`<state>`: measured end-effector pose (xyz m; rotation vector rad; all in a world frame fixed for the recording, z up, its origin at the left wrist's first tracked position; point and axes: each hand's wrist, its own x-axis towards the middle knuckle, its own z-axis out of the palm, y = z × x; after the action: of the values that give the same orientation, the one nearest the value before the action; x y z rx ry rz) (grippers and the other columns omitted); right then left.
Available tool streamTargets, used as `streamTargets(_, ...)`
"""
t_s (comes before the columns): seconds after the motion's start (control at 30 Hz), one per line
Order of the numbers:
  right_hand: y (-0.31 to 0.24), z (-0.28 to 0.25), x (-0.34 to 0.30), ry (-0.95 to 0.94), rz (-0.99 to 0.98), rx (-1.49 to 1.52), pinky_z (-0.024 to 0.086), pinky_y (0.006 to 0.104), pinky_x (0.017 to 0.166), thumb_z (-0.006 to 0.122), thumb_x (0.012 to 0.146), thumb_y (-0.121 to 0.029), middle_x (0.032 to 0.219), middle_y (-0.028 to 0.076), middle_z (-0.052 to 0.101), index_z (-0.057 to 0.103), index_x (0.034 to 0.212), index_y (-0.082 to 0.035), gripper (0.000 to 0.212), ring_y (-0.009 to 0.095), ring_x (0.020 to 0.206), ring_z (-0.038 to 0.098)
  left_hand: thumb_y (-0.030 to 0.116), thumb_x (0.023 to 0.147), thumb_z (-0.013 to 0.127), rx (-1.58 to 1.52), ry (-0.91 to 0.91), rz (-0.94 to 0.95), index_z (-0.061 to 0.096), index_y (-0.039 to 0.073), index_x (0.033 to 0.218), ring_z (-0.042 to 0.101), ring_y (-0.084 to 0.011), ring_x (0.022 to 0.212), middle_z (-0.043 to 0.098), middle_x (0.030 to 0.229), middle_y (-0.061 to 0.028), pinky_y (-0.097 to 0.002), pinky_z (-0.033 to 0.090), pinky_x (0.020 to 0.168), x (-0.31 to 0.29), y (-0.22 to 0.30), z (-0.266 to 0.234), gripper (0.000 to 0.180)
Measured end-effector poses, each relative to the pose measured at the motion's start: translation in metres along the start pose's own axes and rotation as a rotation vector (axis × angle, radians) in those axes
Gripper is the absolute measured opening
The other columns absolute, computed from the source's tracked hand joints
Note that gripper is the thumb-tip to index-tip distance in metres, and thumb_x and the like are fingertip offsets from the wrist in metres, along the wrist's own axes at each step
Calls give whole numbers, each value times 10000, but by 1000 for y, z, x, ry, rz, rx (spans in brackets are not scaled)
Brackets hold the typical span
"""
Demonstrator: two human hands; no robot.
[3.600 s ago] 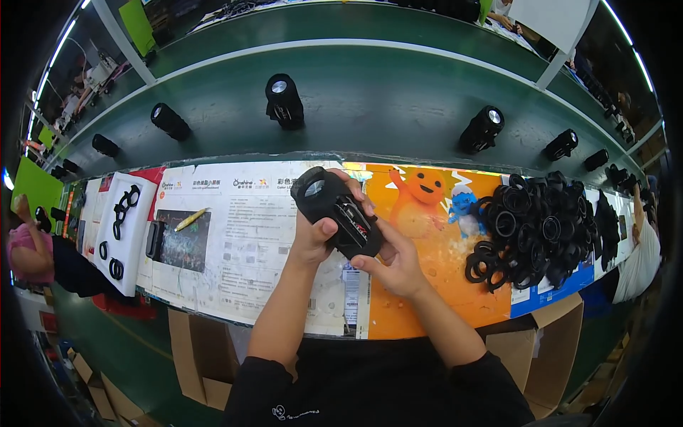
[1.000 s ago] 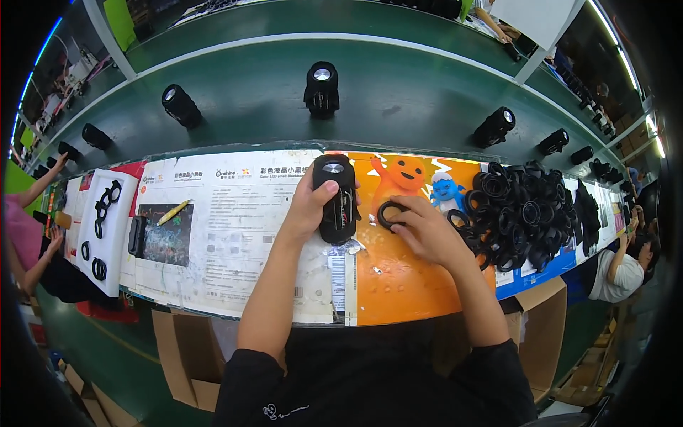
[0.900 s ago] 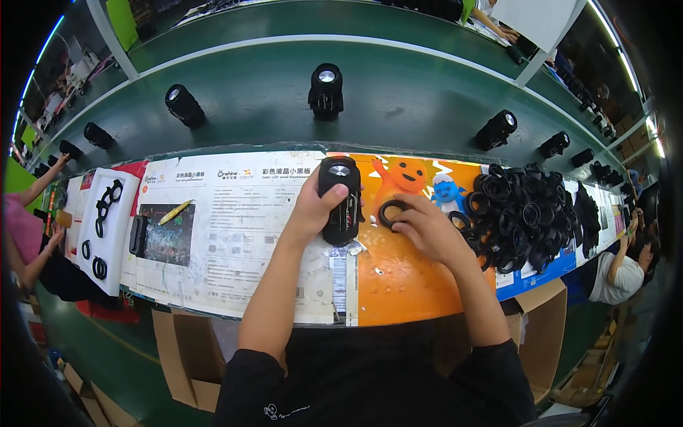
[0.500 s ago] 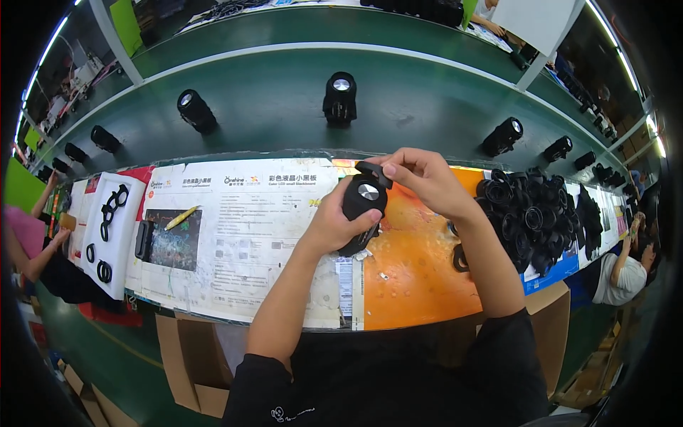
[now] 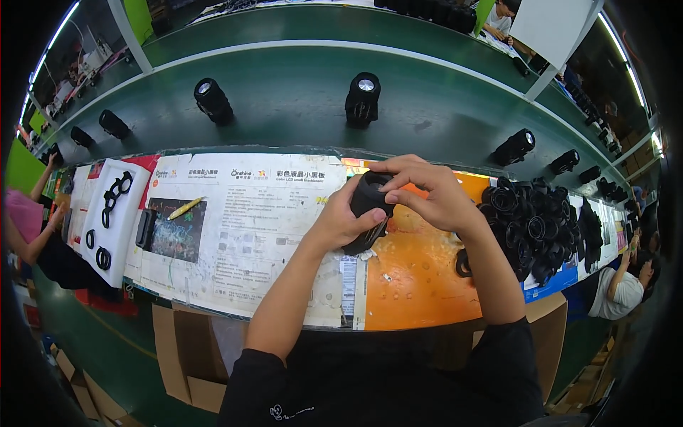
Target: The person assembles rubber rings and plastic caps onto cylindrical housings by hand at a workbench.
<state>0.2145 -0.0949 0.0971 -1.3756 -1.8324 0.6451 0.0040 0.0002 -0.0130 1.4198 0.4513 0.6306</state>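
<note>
L hand is gripping blk cylinder btwn hands; R hand is touching blk ring (grip unclear), now lying over cyl. end, no longer tilting up; fitting's prob. progressing.

Dark Chinese and Latin lettering and small logos line the far edge of a white printed sheet, with rows of fine print too small to read nearer. A yellow mark stands at its far right; a pale strip to the right carries blurred print, and a near black shirt bears a small white drawing.
</note>
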Motion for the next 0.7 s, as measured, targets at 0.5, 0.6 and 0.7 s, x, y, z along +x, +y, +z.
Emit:
streamTargets(0.5,1,4,3,-50,-91,-107,587,416,1132,834,920,-9,1542,36,723,828,1387,-218,512,318,1320,654,481,906,861,110,36,65,579,39,1489,753,-248,1084,761,1237,-145,-359,604,950,-1,-3,1,785)
streamTargets(0.6,0,-1,5,-78,-38,-64,571,428,1148,820,920,7,1553,50,715,826,1392,-221,524,332,1345,640,474,900,856,145,47,75,574,39,1484,753,-261,1095,762,1227,-157,-373,603,956,-1,-3,0,781)
streamTargets(0.7,-5,-13,5,-189,-90,-137,534,458,1176,801,916,13,1567,94,700,819,1406,-238,551,369,1371,622,479,895,854,136,50,93,572,39,1482,753,-267,1103,763,1220,-160,-385,601,963,-2,-2,5,785)
